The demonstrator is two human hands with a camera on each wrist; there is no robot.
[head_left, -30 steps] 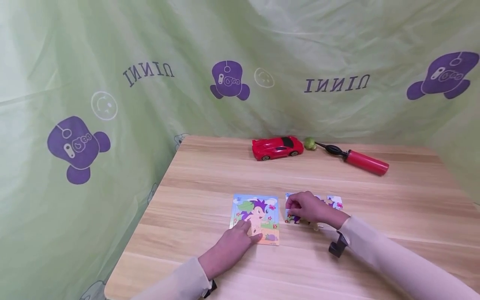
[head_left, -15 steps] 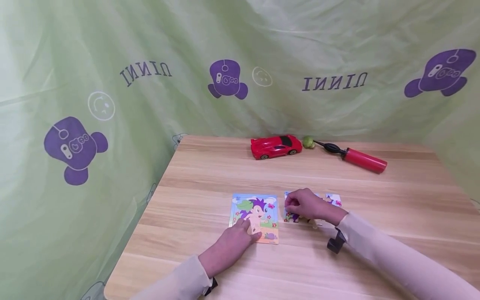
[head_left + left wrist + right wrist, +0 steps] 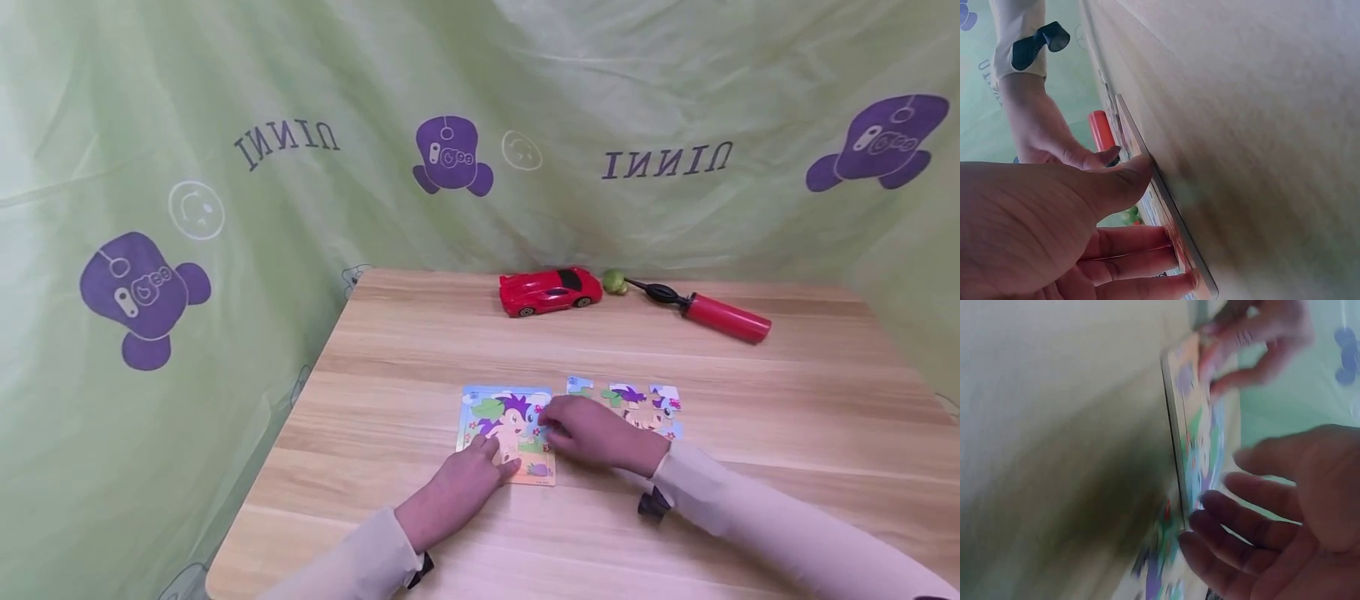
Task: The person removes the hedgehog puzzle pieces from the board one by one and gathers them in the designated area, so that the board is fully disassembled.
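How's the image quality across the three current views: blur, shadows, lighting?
Head view: bright, fairly even light, with the red car and puzzle board reasonably clear. Left wrist view: the tabletop looks soft, with a dark shadow beside the board. Right wrist view: the blurriest, with puzzle pieces and the left hand smeared, and a broad soft shadow on the tabletop.

Head view: the left hand (image 3: 459, 483) hides the lower left of the flat rectangular puzzle board (image 3: 516, 421) printed with a purple-spined hedgehog; the right hand (image 3: 592, 429) covers part of its right edge. Lettering at the board's lower right corner is too small to read. Right wrist view: the loose multicoloured jigsaw pieces (image 3: 1160, 562) are blurred and cut off below. Both beige fabric sleeves (image 3: 780, 504) leave the head view.
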